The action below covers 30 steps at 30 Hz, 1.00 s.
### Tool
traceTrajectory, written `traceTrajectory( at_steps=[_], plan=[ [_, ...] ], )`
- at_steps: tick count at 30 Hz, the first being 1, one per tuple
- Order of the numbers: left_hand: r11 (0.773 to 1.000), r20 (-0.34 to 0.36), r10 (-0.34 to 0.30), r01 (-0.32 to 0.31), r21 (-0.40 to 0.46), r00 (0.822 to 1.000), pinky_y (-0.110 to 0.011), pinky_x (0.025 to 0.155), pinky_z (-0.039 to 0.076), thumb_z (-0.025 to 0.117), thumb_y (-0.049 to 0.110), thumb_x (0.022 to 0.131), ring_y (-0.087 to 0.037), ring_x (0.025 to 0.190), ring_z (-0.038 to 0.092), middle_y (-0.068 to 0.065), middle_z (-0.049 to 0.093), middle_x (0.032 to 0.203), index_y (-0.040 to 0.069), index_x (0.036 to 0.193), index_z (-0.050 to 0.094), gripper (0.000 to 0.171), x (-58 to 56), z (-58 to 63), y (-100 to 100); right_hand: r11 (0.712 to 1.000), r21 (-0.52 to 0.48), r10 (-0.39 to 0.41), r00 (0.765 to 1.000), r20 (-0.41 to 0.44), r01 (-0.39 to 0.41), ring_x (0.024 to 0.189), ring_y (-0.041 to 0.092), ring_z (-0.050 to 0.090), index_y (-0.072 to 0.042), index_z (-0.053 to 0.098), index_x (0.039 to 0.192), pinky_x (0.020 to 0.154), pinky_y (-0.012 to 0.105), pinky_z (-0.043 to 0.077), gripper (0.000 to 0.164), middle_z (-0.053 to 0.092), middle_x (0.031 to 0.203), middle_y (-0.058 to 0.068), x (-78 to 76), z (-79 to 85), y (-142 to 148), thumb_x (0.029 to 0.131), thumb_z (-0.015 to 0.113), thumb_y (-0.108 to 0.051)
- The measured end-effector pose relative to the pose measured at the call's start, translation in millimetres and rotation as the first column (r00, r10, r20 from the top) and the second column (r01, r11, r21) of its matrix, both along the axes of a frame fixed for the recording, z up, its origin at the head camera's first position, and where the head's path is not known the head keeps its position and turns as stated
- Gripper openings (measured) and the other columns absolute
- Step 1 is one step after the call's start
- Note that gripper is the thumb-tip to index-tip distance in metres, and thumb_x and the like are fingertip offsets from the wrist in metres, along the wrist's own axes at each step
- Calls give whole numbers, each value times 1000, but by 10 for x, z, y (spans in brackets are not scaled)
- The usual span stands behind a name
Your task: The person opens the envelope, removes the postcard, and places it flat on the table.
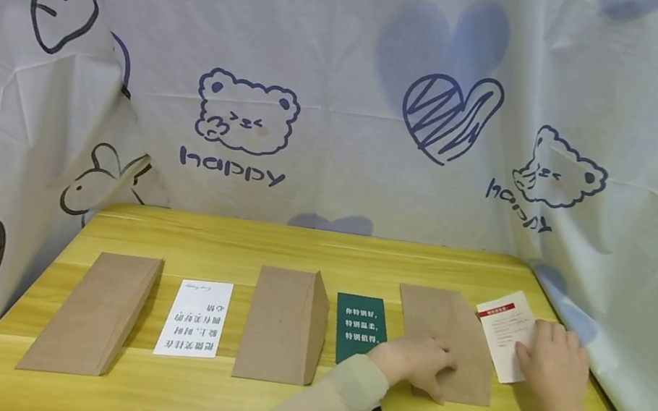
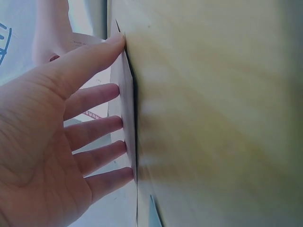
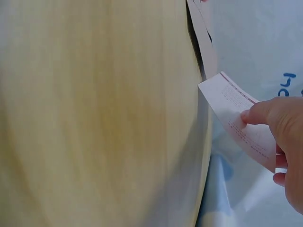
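My right hand (image 1: 558, 367) pinches a white card (image 1: 503, 339) with a red strip and small print. In the right wrist view the card (image 3: 232, 111) is held up off the table and bends slightly, the thumb on its printed face. Just left of it lies a brown paper envelope (image 1: 468, 370). My left hand (image 1: 416, 362) touches that envelope with its fingertips; in the left wrist view the thumb and fingers are spread and fairly straight against the paper. A dark green card (image 1: 358, 321) with white characters lies by the left forearm, which hides its lower corner.
Farther left on the wooden table (image 1: 189, 401) are a second brown envelope (image 1: 277, 329), a white card with black characters (image 1: 194, 321) and a third envelope (image 1: 92, 314). White patterned cloth (image 1: 342, 90) hangs behind and on both sides.
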<state>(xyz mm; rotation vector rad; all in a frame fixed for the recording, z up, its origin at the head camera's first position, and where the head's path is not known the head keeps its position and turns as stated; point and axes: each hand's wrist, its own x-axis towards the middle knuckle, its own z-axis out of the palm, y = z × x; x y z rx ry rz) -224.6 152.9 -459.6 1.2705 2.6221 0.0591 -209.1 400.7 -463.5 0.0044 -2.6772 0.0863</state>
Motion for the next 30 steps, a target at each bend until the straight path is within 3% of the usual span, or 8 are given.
traceTrajectory(
  at_steps=[16,30],
  plan=[
    [1000,-8,-1,1,-18,1000,-15,110,34,69,55,83,-4,135,41,18,49,143,37,136,54,58,2,16,-1,991,-84,-85,982,169,100,96,54,43,16,46,119,75,63,36,59,49,110,39,79,-37,265,84,69,-26],
    [1000,37,22,-22,-2,999,-16,112,32,70,53,84,-3,138,39,18,46,146,37,137,53,58,20,29,5,984,-76,-127,939,321,159,100,55,43,17,48,121,77,66,39,61,48,112,40,21,-86,372,87,65,-32]
  ],
)
